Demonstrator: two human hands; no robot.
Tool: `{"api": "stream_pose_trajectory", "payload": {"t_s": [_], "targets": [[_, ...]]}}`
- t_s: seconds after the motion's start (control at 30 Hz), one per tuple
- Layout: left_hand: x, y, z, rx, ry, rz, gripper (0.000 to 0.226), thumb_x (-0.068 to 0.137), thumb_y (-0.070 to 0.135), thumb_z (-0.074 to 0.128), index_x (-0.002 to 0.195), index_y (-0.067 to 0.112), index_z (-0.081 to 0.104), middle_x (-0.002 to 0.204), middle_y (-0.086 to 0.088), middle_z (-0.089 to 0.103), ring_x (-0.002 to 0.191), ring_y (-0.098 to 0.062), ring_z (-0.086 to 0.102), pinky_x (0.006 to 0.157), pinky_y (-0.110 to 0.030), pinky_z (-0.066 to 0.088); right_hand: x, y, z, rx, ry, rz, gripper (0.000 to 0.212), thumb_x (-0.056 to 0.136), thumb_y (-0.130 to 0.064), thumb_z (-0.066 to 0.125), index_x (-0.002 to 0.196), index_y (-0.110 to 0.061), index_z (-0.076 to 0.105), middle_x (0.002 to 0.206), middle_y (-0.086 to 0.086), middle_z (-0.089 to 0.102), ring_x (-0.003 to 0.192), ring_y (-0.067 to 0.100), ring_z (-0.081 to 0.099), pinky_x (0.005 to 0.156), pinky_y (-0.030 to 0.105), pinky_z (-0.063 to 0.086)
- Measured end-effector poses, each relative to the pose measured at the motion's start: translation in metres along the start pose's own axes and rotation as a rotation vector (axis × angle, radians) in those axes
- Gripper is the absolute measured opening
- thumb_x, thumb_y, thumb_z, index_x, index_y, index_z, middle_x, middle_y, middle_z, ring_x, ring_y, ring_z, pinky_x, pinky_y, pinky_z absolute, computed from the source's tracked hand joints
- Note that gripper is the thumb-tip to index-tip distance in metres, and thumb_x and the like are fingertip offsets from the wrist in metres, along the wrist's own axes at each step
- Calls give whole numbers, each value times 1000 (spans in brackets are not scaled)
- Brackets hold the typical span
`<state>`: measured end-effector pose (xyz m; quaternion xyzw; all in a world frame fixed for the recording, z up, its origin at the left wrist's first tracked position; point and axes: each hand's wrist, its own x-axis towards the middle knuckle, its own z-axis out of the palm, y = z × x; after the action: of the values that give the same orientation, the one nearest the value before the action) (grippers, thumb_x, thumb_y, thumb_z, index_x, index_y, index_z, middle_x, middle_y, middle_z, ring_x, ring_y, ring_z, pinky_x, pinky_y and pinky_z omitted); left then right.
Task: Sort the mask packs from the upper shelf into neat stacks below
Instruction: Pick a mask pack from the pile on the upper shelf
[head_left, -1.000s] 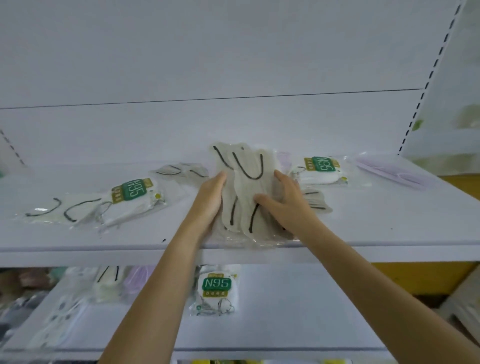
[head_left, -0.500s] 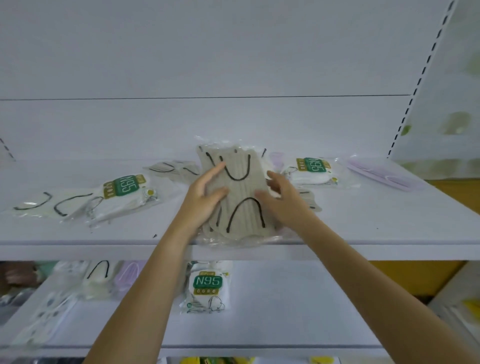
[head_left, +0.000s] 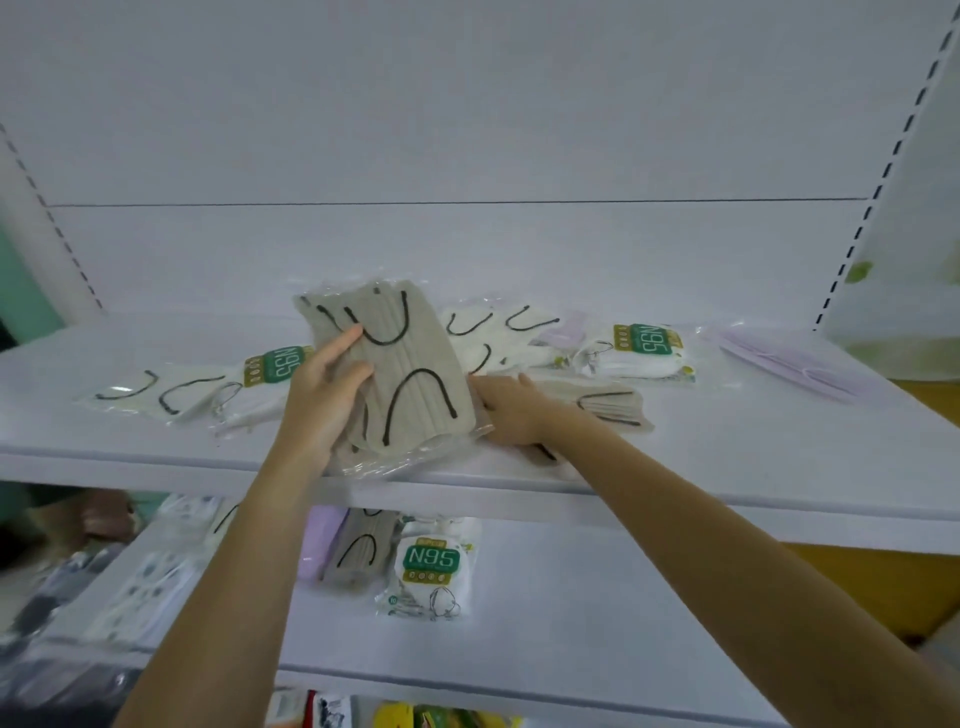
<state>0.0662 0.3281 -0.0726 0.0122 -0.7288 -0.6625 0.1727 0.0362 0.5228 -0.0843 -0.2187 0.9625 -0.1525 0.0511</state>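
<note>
On the upper shelf (head_left: 727, 447), our left hand (head_left: 322, 400) grips a beige mask pack (head_left: 415, 374). Our right hand (head_left: 511, 410) touches its edge, grip unclear.

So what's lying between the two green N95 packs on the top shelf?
In the head view: the beige mask packs the left hand holds, cream packs behind, and the right hand.

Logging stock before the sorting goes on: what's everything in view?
Beige mask stack: one, beige with black loops, upper shelf centre.
Beige pack: one, beige, beside right hand.
Cream packs: two, cream with black loops, upper shelf left and back.
N95 packs: two, white-green, upper shelf left and right.
Lilac packs: two, lilac, upper shelf right.
Lower-shelf packs: several; lilac, beige, white N95; others blurred.
Left hand: grips beige mask stack.
Right hand: touches its right edge.
</note>
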Motion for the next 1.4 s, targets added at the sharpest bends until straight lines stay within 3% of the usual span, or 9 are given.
{"api": "stream_pose_trajectory", "payload": {"t_s": [0.13,0.3,0.53,0.73,1.0,1.13,1.2,1.3,1.4], "targets": [[-5,0,-1,19,-7,11,46,92,5,53,134,22,50,128,4,53,113,-9,53,94,-22,41,-28,15,-14,93,169,3,61,94,-40,47,147,-17,25,153,4,27,141,23,23,115,37,16],[-15,-8,15,71,-61,5,46,92,8,51,135,25,49,137,4,48,126,-11,46,108,-32,36,-90,43,-6,-57,-62,119,80,79,-70,46,147,-38,17,158,-8,1,144,15,-4,116,39,-3],[-37,-13,7,74,39,10,40,92,4,49,120,31,58,129,5,53,123,-12,48,109,-37,38,-107,44,-5,-61,103,26,54,87,-57,49,137,-40,41,151,-9,29,140,15,23,112,31,15],[-54,-16,-2,28,156,27,40,94,4,45,129,21,54,115,9,58,77,14,54,73,-5,43,-124,42,1,-25,303,50,38,93,-42,48,124,-23,58,130,-2,56,122,19,47,99,30,36],[-66,-12,-28,50,196,95,35,94,15,47,121,37,54,136,2,46,121,-8,47,110,-32,36,-144,43,-10,-139,86,158,49,90,-16,57,136,-25,46,138,-1,48,122,21,42,99,25,30],[-81,-11,-39,30,132,88,30,98,25,46,126,32,54,137,6,44,119,0,43,99,-16,32,-137,11,-29,97,401,350,24,88,-2,45,84,-11,67,87,10,63,84,25,51,63,26,34],[-90,-7,-42,27,82,54,33,99,34,43,131,29,52,135,12,44,119,2,40,95,-15,30,-127,-28,-27,242,599,318,37,89,-5,45,55,-19,45,58,0,45,62,20,42,51,19,31],[-95,-7,-43,-2,-86,-13,49,95,53,39,133,26,52,141,7,44,129,-4,37,105,-24,27,-106,-105,3,439,579,175,34,94,-13,42,63,-22,52,60,-3,50,57,8,43,51,6,33],[-99,-10,-46,-63,-289,-21,61,83,63,47,111,12,65,120,-17,59,113,-22,59,98,-39,47,-92,-155,38,560,344,7,29,98,-17,38,100,-8,65,86,8,66,78,20,58,76,28,48]]}}
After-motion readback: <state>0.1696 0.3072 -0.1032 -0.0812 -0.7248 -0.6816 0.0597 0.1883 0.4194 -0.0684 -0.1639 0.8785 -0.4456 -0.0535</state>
